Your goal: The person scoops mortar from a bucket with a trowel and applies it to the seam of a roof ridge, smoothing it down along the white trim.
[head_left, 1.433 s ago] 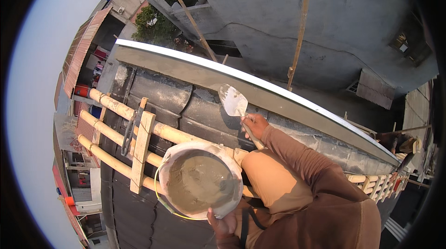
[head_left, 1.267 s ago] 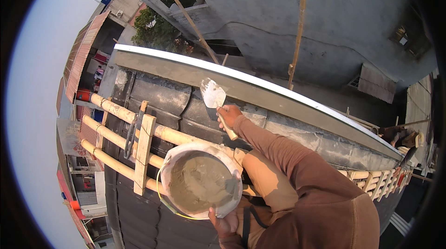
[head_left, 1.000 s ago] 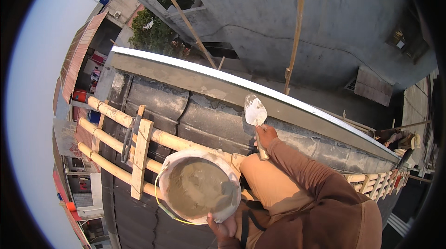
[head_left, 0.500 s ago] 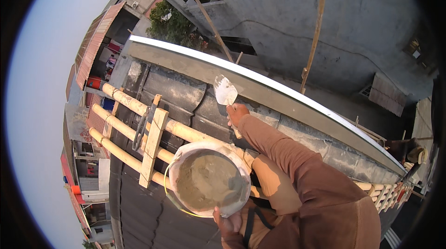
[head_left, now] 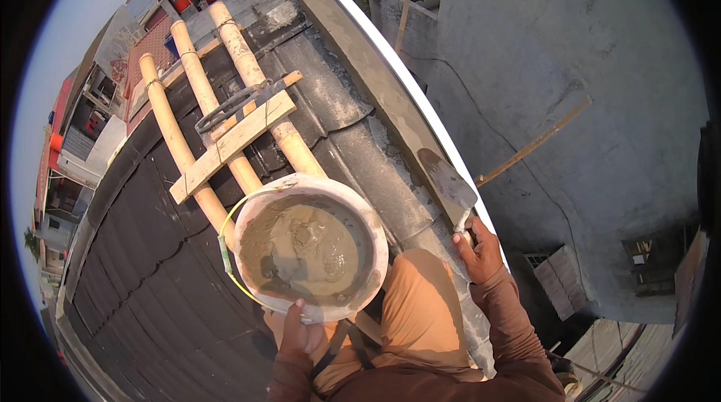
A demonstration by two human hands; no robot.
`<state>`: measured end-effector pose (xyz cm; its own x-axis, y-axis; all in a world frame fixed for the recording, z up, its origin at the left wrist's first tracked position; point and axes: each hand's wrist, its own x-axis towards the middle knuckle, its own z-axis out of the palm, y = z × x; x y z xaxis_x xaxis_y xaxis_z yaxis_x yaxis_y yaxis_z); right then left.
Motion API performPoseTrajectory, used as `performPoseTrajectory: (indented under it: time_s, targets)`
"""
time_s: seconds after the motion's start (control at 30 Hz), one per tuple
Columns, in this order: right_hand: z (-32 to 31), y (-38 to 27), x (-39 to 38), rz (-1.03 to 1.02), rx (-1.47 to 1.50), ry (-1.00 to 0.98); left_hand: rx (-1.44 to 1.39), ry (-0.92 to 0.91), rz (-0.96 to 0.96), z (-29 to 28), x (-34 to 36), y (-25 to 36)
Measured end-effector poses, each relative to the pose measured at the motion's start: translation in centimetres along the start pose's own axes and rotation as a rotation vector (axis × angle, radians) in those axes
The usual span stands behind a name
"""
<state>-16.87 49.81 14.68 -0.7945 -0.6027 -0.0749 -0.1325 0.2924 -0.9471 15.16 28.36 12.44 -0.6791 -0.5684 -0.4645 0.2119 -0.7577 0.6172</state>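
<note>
My right hand grips a trowel, its blade lying against the grey mortar band beside the white edging strip. My left hand holds the near rim of a pale bucket with wet grey mortar in it and a handle lying along its left side. The bucket is over my legs and the lower ends of the bamboo poles. Dark roof tiles run between the poles and the mortar band.
Three bamboo poles are crossed by a wooden plank, with a dark metal bracket beside it. Black corrugated roofing slopes at the left. Beyond the edge are a drop, a grey wall and leaning wooden poles; houses stand farther off.
The view has swung round, turning the roof edge to run steeply down the frame. The trowel has moved from over the tiles onto the mortar band. My left hand still holds the bucket.
</note>
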Motion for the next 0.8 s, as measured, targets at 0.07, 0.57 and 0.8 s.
performPoseTrajectory:
  time_s: [0.07, 0.57, 0.8]
  targets:
    - [-0.2, -5.1, 0.9, -0.053, -0.247, -0.152, -0.035, -0.025, -0.003, -1.3, 0.1, -0.4]
    - [16.0, -21.5, 3.6, -0.796, -1.397, -0.625, -0.14, -0.135, -0.108, -2.0, -0.3, 0.3]
    - [20.1, -20.4, 3.2, -0.947, -1.556, -0.732, -0.079, -0.117, -0.174, -2.6, -0.3, 0.6]
